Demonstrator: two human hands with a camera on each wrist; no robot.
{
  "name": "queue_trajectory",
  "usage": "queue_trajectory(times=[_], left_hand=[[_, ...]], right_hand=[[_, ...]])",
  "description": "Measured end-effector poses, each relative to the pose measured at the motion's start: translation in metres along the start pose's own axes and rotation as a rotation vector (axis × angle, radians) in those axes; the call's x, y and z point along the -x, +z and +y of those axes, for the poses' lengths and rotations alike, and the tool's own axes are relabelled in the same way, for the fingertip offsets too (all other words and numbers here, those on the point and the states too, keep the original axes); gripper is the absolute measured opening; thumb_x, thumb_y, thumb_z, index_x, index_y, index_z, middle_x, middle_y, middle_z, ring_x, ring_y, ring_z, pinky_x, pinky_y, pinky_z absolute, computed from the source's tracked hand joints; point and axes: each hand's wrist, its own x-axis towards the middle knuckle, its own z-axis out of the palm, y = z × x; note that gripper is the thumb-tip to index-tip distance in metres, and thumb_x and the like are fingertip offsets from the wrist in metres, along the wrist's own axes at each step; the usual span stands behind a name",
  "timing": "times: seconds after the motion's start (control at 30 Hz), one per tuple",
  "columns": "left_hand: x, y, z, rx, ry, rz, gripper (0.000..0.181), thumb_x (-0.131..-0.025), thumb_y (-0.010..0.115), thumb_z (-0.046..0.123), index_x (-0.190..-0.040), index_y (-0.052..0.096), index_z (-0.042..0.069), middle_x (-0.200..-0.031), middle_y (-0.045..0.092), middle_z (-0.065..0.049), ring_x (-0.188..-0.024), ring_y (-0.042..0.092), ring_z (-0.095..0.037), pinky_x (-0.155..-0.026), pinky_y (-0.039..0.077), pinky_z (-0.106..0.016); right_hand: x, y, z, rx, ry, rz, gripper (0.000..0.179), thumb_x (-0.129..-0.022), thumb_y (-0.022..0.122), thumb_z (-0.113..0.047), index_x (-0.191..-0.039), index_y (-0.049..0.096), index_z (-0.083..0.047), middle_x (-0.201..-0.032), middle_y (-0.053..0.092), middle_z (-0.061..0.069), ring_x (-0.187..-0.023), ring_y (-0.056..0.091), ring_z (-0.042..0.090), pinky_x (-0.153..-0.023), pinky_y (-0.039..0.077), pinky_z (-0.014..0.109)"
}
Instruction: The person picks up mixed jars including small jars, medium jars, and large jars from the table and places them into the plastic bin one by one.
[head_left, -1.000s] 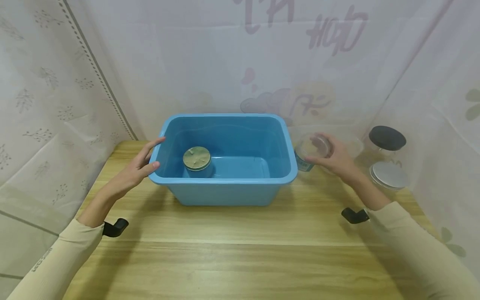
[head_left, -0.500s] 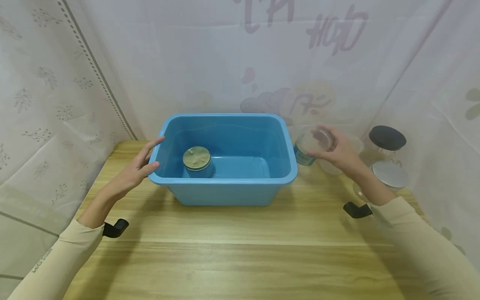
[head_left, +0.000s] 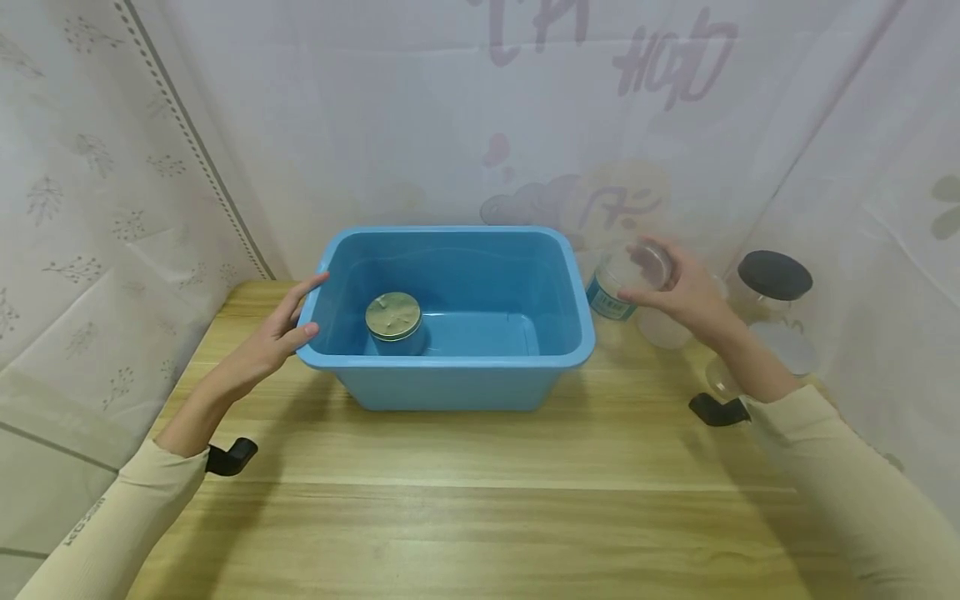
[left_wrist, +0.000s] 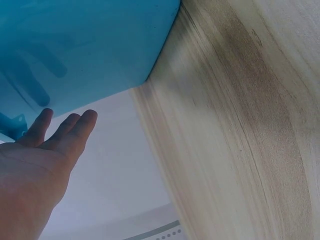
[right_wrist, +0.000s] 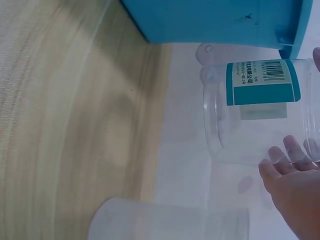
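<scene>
My right hand point(head_left: 688, 292) holds a clear plastic jar point(head_left: 613, 282) with a teal-and-white label by its top end, thumb on the near side and fingers on the far side. In the right wrist view the jar point(right_wrist: 257, 125) hangs above the wooden table, just right of the blue plastic bin point(head_left: 450, 383). Inside the bin, toward the left, stands a round tin with a gold-coloured lid point(head_left: 393, 316). My left hand point(head_left: 262, 346) rests on the bin's left rim with thumb and forefinger; the left wrist view shows its other fingers point(left_wrist: 75, 132) fairly straight by the outer wall.
At the right stand a jar with a black lid point(head_left: 775, 276) and one with a silver lid point(head_left: 783, 346), partly behind my right forearm. A clear container point(right_wrist: 170, 220) stands below the held jar. The wooden table point(head_left: 480, 517) meets a pale curtain point(head_left: 420, 125) behind.
My right hand has lifted the jar up and slightly right, and its label shows more fully now. The left hand, bin and tin have stayed put.
</scene>
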Motion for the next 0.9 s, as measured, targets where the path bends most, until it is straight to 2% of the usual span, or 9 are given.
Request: queue_trajectory(times=[0.2, 0.27, 0.37, 0.5, 0.63, 0.7, 0.83, 0.9], left_hand=[[0.0, 0.001, 0.0, 0.01, 0.003, -0.004, 0.065, -0.109, 0.041, 0.014, -0.165, 0.01, 0.028, -0.168, -0.004, -0.007, -0.147, 0.014, -0.047, -0.103, 0.025, -0.071], [0.0, 0.001, 0.0, 0.012, 0.002, -0.005, 0.065, -0.109, 0.041, 0.014, -0.165, 0.009, 0.028, -0.168, -0.003, -0.008, -0.146, 0.015, -0.047, -0.102, 0.027, -0.07], [0.0, 0.0, 0.0, 0.006, -0.002, -0.005, 0.065, -0.11, 0.04, 0.015, -0.165, 0.009, 0.028, -0.168, -0.002, -0.01, -0.145, 0.018, -0.047, -0.102, 0.03, -0.067], [0.0, 0.0, 0.0, -0.012, -0.007, 0.0, 0.065, -0.11, 0.04, 0.015, -0.165, 0.009, 0.028, -0.167, 0.001, -0.014, -0.143, 0.022, -0.049, -0.1, 0.039, -0.052], [0.0, 0.0, -0.001, -0.018, -0.012, -0.003, 0.065, -0.11, 0.04, 0.015, -0.165, 0.009, 0.028, -0.166, 0.001, -0.015, -0.143, 0.023, -0.049, -0.096, 0.043, -0.035], [0.0, 0.0, -0.001, -0.023, -0.012, -0.003, 0.065, -0.11, 0.04, 0.015, -0.165, 0.009, 0.028, -0.167, 0.0, -0.014, -0.143, 0.022, -0.049, -0.097, 0.042, -0.038], [0.0, 0.001, 0.0, -0.015, -0.007, 0.002, 0.065, -0.11, 0.04, 0.015, -0.165, 0.009, 0.028, -0.167, -0.002, -0.013, -0.144, 0.019, -0.049, -0.102, 0.035, -0.06], [-0.001, 0.001, 0.0, -0.01, -0.005, 0.004, 0.065, -0.11, 0.04, 0.015, -0.165, 0.009, 0.028, -0.167, -0.002, -0.013, -0.145, 0.017, -0.049, -0.101, 0.03, -0.068]], right_hand=[[-0.004, -0.003, -0.011, -0.037, -0.001, 0.0, 0.086, -0.085, 0.083, -0.005, -0.157, 0.036, -0.01, -0.147, 0.046, 0.016, -0.126, 0.046, 0.031, -0.089, 0.046, 0.02], [-0.006, -0.004, -0.014, -0.068, -0.017, -0.001, 0.084, -0.085, 0.082, -0.001, -0.156, 0.037, -0.009, -0.147, 0.045, 0.017, -0.127, 0.045, 0.032, -0.09, 0.046, 0.021], [-0.007, -0.005, -0.019, -0.056, -0.045, 0.007, 0.082, -0.085, 0.081, 0.001, -0.155, 0.039, -0.007, -0.145, 0.046, 0.017, -0.126, 0.045, 0.033, -0.09, 0.046, 0.021], [-0.009, -0.007, -0.025, -0.019, -0.047, 0.012, 0.083, -0.086, 0.082, -0.002, -0.156, 0.038, -0.008, -0.144, 0.046, 0.014, -0.124, 0.047, 0.032, -0.089, 0.047, 0.021], [-0.009, -0.01, -0.029, -0.044, -0.03, 0.0, 0.085, -0.086, 0.081, -0.002, -0.157, 0.035, -0.009, -0.147, 0.044, 0.015, -0.124, 0.047, 0.034, -0.088, 0.047, 0.02], [-0.01, -0.012, -0.031, -0.042, -0.031, -0.001, 0.085, -0.086, 0.081, -0.002, -0.157, 0.035, -0.01, -0.147, 0.043, 0.014, -0.123, 0.047, 0.033, -0.089, 0.046, 0.02], [-0.012, -0.015, -0.038, -0.034, -0.051, 0.006, 0.083, -0.086, 0.082, -0.001, -0.156, 0.038, -0.011, -0.145, 0.045, 0.012, -0.121, 0.048, 0.029, -0.088, 0.047, 0.02], [-0.013, -0.015, -0.042, -0.029, -0.057, 0.007, 0.084, -0.085, 0.082, -0.001, -0.156, 0.039, -0.011, -0.145, 0.045, 0.011, -0.12, 0.048, 0.028, -0.087, 0.047, 0.02]])
